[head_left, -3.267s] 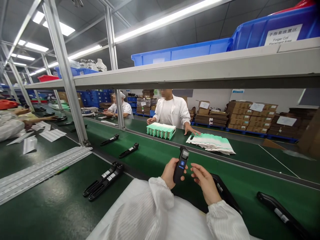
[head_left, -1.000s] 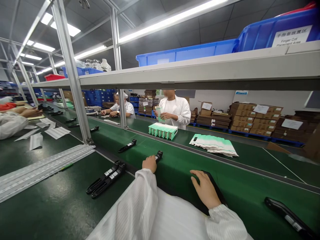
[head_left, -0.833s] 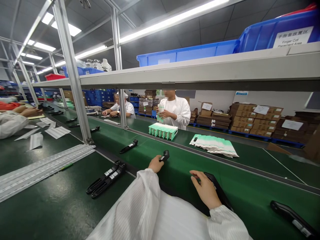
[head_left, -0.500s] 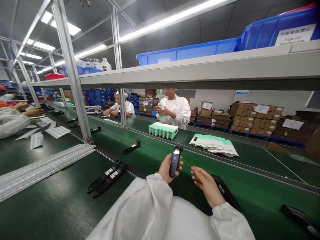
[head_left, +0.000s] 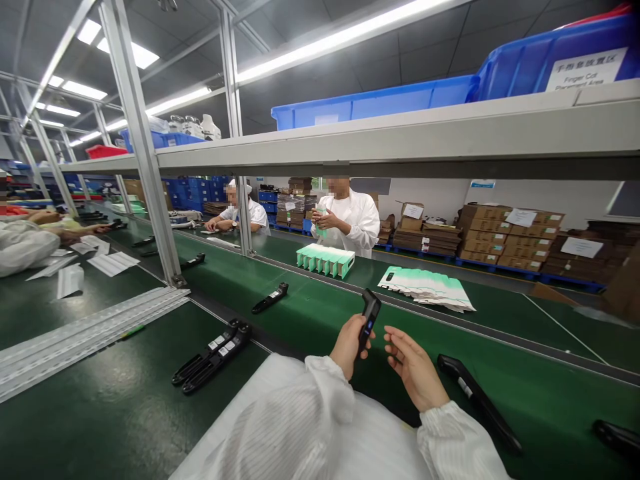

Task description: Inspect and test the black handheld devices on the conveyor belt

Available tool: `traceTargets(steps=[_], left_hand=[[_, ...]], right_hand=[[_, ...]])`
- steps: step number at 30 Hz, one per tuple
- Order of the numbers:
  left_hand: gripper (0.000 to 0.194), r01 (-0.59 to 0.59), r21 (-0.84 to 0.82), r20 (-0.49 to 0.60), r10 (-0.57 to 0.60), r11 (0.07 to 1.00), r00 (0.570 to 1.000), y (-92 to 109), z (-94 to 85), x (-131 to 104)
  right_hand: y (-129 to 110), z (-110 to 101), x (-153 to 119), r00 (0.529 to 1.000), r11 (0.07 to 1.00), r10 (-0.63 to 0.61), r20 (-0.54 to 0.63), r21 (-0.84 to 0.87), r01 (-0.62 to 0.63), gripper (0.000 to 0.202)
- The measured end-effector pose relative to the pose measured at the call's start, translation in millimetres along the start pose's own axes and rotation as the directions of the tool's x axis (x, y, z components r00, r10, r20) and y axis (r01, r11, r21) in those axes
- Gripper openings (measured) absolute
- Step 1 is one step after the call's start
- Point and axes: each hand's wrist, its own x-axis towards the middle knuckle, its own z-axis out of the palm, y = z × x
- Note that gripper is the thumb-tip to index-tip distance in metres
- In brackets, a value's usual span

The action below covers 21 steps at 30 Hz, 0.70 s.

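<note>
My left hand (head_left: 350,343) is closed round a black handheld device (head_left: 369,322) with a bent head and a small lit screen. It holds the device upright and turned partly side-on above the green belt. Just to the right, my right hand (head_left: 413,368) is apart from the device, its fingers loosely bent and nothing visible in them. A similar black device (head_left: 477,400) lies on the belt to the right of my right hand. Another black device (head_left: 270,298) lies on the belt ahead, to the left.
Two black devices (head_left: 213,357) with white labels lie on the left worktop. Across the belt are a green-and-white carton divider (head_left: 326,259) and flat green-and-white cartons (head_left: 425,287). Metal posts (head_left: 143,147) and a shelf (head_left: 350,152) with blue bins frame the view. Co-workers sit or stand beyond and left.
My left hand has turned the device so its screen shows more side-on, and shifted slightly right. Devices on the belt have slid to the right. My right hand has barely moved.
</note>
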Motion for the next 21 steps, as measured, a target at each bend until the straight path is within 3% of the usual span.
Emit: traceTargets(steps=[2, 4, 12, 15, 18, 21], left_hand=[[0.028, -0.209, 0.268, -0.063, 0.233, 0.940, 0.970, -1.2, 2.6, -2.9], [0.037, -0.335, 0.424, -0.026, 0.381, 0.842, 0.924, -0.7, 4.9, -7.5], [0.045, -0.440, 0.463, 0.164, 0.414, 0.769, 0.895, -4.4, 13.6, -21.7], [0.039, -0.384, 0.362, 0.144, 0.357, 0.849, 0.923, -7.7, 12.7, -16.2], [0.038, -0.196, 0.191, -0.041, 0.207, 0.962, 0.978, -9.3, 5.1, -4.4], [0.043, 0.006, -0.008, -0.198, -0.007, 1.000, 0.980, -9.3, -8.8, 9.0]], right_hand=[[-1.5, 2.6, -1.7, 1.000, 1.000, -0.016, 0.013, -0.008, 0.016, 0.031], [-3.2, 6.6, -4.1, 0.999, 0.999, -0.040, 0.030, -0.021, 0.041, 0.034], [-6.6, 16.7, -11.7, 0.990, 0.996, -0.088, 0.112, -0.005, 0.089, 0.043], [-3.6, 13.5, -9.6, 0.992, 0.994, -0.103, 0.080, -0.015, 0.104, 0.042], [0.0, 10.7, -7.2, 0.993, 0.995, -0.091, 0.069, -0.023, 0.092, 0.041], [2.0, 10.5, -6.5, 0.994, 0.996, -0.082, 0.071, -0.025, 0.084, 0.039]])
